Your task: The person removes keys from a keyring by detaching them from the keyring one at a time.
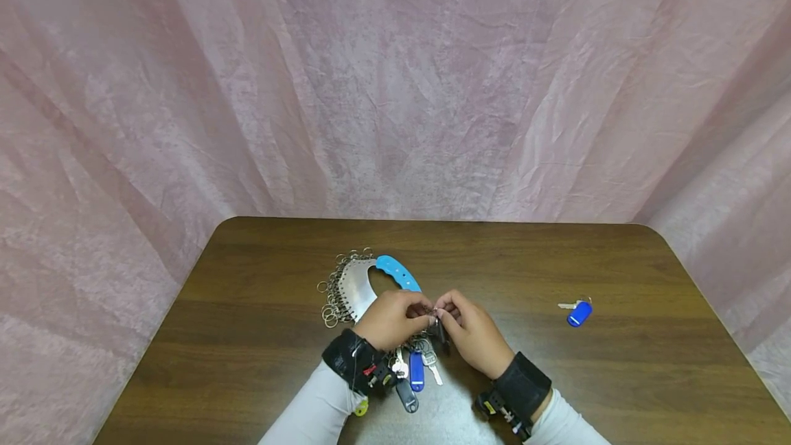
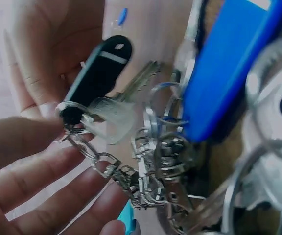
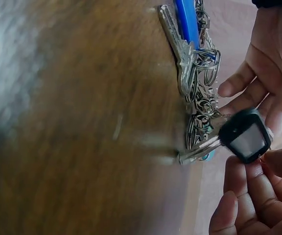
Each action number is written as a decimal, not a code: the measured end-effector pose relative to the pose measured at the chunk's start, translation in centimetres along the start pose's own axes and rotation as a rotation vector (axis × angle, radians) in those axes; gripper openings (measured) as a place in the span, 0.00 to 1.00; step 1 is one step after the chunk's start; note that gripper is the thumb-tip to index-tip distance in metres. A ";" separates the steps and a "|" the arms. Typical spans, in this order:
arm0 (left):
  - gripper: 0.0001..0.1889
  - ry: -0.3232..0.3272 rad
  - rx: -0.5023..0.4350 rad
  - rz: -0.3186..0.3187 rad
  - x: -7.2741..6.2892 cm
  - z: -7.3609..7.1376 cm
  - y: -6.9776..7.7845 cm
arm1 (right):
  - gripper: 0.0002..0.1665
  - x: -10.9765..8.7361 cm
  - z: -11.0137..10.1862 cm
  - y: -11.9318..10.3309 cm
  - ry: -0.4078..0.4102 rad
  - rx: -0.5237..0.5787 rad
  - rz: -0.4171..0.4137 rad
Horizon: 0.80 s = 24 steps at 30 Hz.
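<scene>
My left hand (image 1: 395, 318) pinches a small metal ring that links a chain of rings to a black key tag (image 2: 99, 73). A key (image 2: 119, 110) with a pale head hangs beside that tag. Opposite, my right hand (image 1: 472, 332) pinches the same ring at the end of the tag, its fingertips close to the left ones. Under and left of the left hand lies a fan-shaped metal key holder (image 1: 356, 287) with a blue handle (image 1: 399, 273) and many rings along its curved edge. A blue key tag (image 1: 417, 371) and silver keys (image 1: 430, 361) hang from the rings below my hands.
A loose blue key tag (image 1: 579, 313) with a key lies far to the right on the wooden table (image 1: 247, 335). A dark grey tag (image 1: 406, 395) and a yellow-green tag (image 1: 361, 407) lie near the left wrist. Pink curtain (image 1: 432, 88) hangs behind the table.
</scene>
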<state>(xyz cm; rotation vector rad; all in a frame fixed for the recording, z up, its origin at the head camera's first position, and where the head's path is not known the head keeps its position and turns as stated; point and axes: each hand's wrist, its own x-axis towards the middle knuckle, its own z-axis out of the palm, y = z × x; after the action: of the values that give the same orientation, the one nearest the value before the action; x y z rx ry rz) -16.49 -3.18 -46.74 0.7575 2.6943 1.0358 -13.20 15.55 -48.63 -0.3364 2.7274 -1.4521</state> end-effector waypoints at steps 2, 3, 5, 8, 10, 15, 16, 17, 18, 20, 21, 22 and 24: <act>0.08 0.006 0.008 0.010 -0.1 -0.2 0.0 | 0.06 0.0 0.0 0.1 0.001 0.007 -0.002; 0.08 0.014 0.018 0.021 -0.1 -0.2 0.0 | 0.06 0.0 0.1 0.1 0.000 0.009 -0.005; 0.08 0.034 0.038 0.032 -0.1 -0.2 -0.1 | 0.06 0.0 0.1 0.2 -0.003 0.016 -0.010; 0.06 0.055 0.051 0.045 0.0 0.0 -0.2 | 0.04 -0.1 0.2 0.2 -0.007 0.015 -0.019; 0.04 0.064 0.051 0.045 0.0 0.2 -0.3 | 0.03 -0.1 0.2 0.2 -0.012 0.013 -0.027; 0.02 0.076 0.027 0.033 0.1 0.3 -0.4 | 0.02 -0.1 0.3 0.1 -0.014 0.003 -0.031; 0.03 0.076 0.021 0.032 0.2 0.2 -0.4 | 0.02 -0.1 0.3 0.1 -0.013 0.001 -0.027; 0.03 0.075 0.015 0.027 0.2 0.2 -0.4 | 0.02 -0.1 0.3 0.0 -0.011 0.001 -0.023; 0.03 0.076 0.011 0.026 0.2 0.2 -0.4 | 0.02 -0.1 0.3 0.0 -0.009 0.002 -0.019; 0.02 0.078 0.007 0.024 0.2 0.2 -0.3 | 0.02 -0.1 0.3 0.0 -0.005 0.002 -0.015; 0.02 0.081 0.006 0.023 0.2 0.2 -0.3 | 0.03 -0.1 0.3 -0.1 -0.003 0.004 -0.013; 0.03 0.083 0.005 0.024 0.2 0.2 -0.3 | 0.04 -0.1 0.3 -0.1 -0.001 0.004 -0.012; 0.03 0.093 0.007 0.018 0.1 0.2 -0.3 | 0.04 -0.1 0.4 -0.1 0.003 0.006 -0.009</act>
<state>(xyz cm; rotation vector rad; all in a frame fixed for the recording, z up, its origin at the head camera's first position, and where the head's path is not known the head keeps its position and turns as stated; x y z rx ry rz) -16.68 -3.19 -47.06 0.7545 2.7749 1.0920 -13.01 15.22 -48.77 -0.3469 2.7270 -1.4646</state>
